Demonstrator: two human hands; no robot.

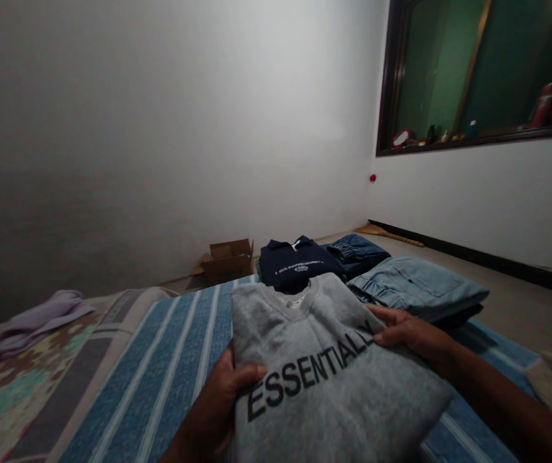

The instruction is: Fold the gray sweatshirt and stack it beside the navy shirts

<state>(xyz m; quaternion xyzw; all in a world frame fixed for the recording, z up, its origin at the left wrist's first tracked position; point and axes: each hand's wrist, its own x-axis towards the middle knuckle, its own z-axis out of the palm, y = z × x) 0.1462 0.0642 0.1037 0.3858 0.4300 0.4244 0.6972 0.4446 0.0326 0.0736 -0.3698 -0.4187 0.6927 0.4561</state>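
A folded grey sweatshirt (314,411) with dark "ESSENTIALLY" lettering is held up between both hands, its neckline facing away from me. My left hand (225,392) grips its left edge, thumb on top beside the first letters. On the opposite edge, my right hand (408,334) pinches the cloth, with thumb and fingers near the end of the word. Just beyond the sweatshirt lies a folded navy collared top (297,263) with white print. Folded light blue jeans (420,289) rest on a stack close to my right hand, and darker jeans (360,251) are behind them.
Blue striped bedding (160,360) spreads under the clothes. A lilac garment (47,318) lies on a floral blanket (20,392) at the left. An open cardboard box (227,260) stands by the wall past the bed. A broom (386,233) lies on the floor near the corner.
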